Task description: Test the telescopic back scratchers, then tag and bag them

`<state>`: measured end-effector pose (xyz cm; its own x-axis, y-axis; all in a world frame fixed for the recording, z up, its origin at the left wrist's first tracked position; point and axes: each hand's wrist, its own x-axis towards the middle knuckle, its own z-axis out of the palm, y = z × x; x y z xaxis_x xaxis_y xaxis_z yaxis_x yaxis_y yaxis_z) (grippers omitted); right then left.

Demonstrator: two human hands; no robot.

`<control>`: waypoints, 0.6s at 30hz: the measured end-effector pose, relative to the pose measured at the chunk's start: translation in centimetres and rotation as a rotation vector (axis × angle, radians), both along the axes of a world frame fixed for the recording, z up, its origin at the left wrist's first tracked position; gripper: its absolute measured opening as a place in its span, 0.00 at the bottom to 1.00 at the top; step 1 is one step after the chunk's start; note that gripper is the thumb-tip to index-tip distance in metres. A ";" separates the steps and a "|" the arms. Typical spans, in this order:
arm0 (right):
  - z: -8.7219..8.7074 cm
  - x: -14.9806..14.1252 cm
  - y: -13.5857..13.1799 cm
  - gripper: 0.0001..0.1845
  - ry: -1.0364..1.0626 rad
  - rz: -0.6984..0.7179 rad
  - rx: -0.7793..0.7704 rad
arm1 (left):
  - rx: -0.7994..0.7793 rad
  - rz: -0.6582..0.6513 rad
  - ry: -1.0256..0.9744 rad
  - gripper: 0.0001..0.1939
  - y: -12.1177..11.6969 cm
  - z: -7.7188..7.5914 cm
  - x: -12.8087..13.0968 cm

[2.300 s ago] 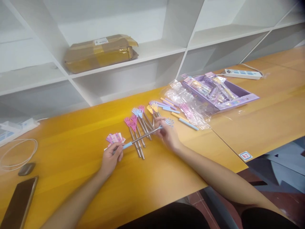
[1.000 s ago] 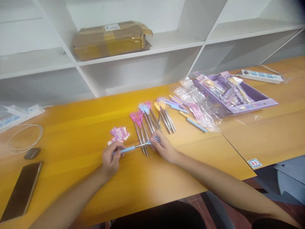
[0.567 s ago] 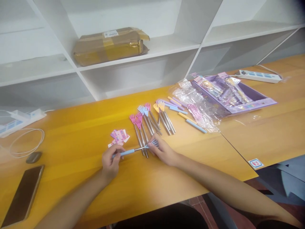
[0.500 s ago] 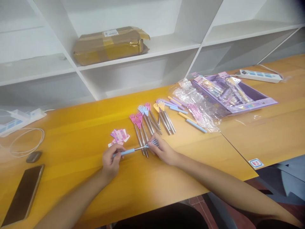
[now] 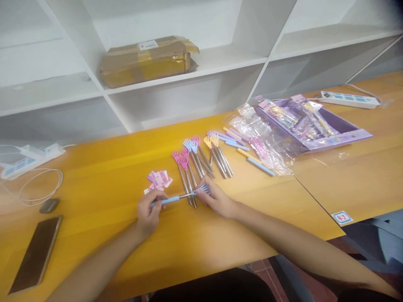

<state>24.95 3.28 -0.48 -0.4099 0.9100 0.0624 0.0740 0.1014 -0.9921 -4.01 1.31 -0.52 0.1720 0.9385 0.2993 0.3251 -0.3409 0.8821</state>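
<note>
Between my hands a blue back scratcher (image 5: 185, 196) lies crosswise, with a blue handle sleeve, a metal rod and a hand-shaped head. My left hand (image 5: 149, 211) is closed round the blue sleeve. The fingers of my right hand (image 5: 215, 198) pinch the claw head, partly covering it. Just beyond lie several back scratchers without sleeves: pink-headed ones (image 5: 183, 161), blue-headed ones (image 5: 191, 147) and yellow-headed ones (image 5: 213, 140). Loose blue, yellow and purple sleeves (image 5: 260, 166) are scattered to their right. Small pink cards (image 5: 159, 179) lie beyond my left hand.
A purple display box (image 5: 338, 142) with packaged items stands at the right, clear plastic bags (image 5: 267, 149) beside it. At the left are a phone (image 5: 36, 255), a small dark object (image 5: 49, 205) and a power strip (image 5: 33, 159). A taped carton (image 5: 147, 63) sits on the shelf.
The whole view has shifted slightly. Both hands keep the same hold on the blue back scratcher, and nothing else has visibly moved.
</note>
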 end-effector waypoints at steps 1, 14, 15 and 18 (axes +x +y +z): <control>0.4 0.3 0.3 0.21 0.000 0.009 0.013 | -0.020 -0.013 -0.008 0.11 0.2 0.2 0.0; 12.2 2.6 2.8 0.19 0.156 0.145 0.168 | 0.121 -0.170 0.303 0.05 2.0 14.7 -1.1; 13.8 2.7 3.2 0.19 0.173 0.148 0.192 | 0.200 -0.138 0.348 0.05 1.9 16.6 -1.2; 18.4 2.7 3.9 0.20 0.196 0.139 0.256 | 0.355 0.011 0.426 0.05 1.4 21.0 -1.5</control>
